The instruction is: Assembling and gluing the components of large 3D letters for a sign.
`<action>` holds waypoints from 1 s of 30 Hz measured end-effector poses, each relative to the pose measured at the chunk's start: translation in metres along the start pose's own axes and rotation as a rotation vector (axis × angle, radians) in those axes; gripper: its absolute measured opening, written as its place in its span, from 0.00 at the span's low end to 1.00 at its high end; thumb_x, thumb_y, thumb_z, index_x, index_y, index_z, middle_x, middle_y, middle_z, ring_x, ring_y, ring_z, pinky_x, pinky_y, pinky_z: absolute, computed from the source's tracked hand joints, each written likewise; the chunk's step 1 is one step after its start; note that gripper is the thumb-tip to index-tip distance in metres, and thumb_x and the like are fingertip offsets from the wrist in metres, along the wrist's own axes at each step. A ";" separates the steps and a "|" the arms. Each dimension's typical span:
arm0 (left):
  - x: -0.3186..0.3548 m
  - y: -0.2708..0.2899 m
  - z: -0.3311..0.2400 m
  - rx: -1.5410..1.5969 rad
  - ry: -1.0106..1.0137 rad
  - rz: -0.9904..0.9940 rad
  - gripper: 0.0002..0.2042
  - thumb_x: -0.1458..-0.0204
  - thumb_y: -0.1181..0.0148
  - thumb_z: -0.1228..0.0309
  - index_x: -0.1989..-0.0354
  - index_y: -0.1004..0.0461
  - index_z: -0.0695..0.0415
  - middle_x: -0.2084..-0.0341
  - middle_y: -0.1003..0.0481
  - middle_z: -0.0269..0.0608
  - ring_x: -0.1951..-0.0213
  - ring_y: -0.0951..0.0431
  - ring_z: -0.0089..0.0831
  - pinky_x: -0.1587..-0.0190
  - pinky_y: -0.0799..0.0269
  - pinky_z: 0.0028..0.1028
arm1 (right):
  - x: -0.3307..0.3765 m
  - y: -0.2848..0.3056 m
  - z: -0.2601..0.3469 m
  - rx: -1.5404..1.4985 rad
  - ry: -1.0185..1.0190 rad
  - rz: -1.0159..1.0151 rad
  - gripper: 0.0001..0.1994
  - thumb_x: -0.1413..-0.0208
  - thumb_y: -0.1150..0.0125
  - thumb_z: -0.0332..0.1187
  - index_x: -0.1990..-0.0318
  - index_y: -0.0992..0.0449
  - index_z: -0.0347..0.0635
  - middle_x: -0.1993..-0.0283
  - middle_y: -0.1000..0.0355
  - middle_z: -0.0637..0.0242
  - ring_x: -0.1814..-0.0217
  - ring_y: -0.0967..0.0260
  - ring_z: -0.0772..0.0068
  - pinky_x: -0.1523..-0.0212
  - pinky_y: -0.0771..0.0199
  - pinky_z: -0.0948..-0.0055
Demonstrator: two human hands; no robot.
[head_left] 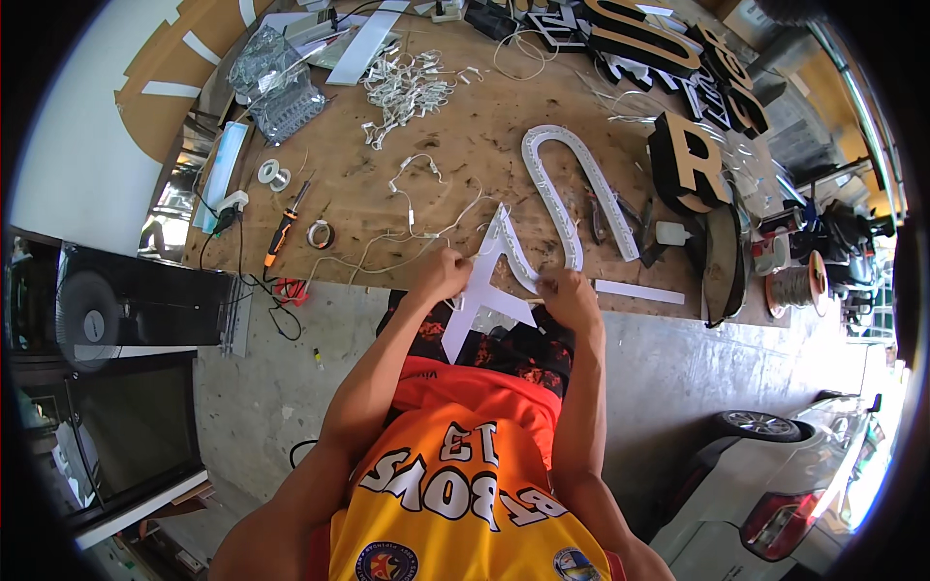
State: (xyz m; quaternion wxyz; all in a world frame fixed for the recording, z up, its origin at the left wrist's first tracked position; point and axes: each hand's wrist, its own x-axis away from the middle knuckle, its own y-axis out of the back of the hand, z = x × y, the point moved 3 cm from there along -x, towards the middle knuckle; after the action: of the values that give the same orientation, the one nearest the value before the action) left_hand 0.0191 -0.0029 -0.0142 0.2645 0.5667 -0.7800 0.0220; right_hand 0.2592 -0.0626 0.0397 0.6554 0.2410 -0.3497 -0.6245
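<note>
While white looped piece (561, 218) lies across near edge of table (349, 184), part overhanging: left hand (446, 276) at its left side, right hand (572, 296) at its near bend, fingers of both curled; whether pinching, cannot tell. Left: orange-handled soldering iron (282, 235). Far: tangled white modules (409, 89). Right: black-sided block letter (668, 184).

I can't make out the fingertips of my left hand (448, 274) at the white cut-out (473, 305), which hides part of my dark shorts (542, 360). My right hand (572, 296) covers a bit of the curved white strip (554, 201). The tangled white modules (412, 92) are too small to count. The dark lens rim cuts off the pale car (804, 484); the background behind the wire spool (801, 286) blurs in glare.
</note>
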 end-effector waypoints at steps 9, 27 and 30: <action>-0.028 -0.034 -0.048 -0.708 -0.592 -0.343 0.11 0.52 0.38 0.66 0.70 0.22 0.64 0.73 0.22 0.55 0.66 0.20 0.53 0.62 0.24 0.46 | -0.083 -0.067 -0.009 -0.296 0.142 -0.302 0.12 0.52 0.33 0.31 0.60 0.20 0.36 0.68 0.21 0.54 0.66 0.21 0.59 0.64 0.23 0.65; -0.081 -0.013 -0.022 0.013 -0.079 -0.078 0.11 0.52 0.37 0.66 0.75 0.21 0.64 0.81 0.22 0.51 0.76 0.20 0.40 0.69 0.26 0.36 | -0.076 -0.069 0.006 -0.166 0.052 -0.381 0.10 0.52 0.35 0.35 0.66 0.25 0.41 0.64 0.23 0.54 0.60 0.25 0.45 0.60 0.26 0.53; -0.076 -0.011 -0.017 -0.187 -0.229 -0.199 0.11 0.50 0.37 0.67 0.75 0.22 0.65 0.83 0.23 0.48 0.79 0.21 0.34 0.72 0.27 0.33 | -0.075 -0.068 0.006 -0.209 0.027 -0.353 0.10 0.52 0.34 0.35 0.67 0.25 0.40 0.65 0.23 0.54 0.61 0.25 0.45 0.62 0.26 0.54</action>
State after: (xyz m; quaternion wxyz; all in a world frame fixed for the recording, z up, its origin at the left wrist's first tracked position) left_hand 0.0523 0.0650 -0.0355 0.2264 0.6129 -0.7437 -0.1415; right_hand 0.2119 0.0051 -0.0192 0.5619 0.2376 -0.2266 -0.7592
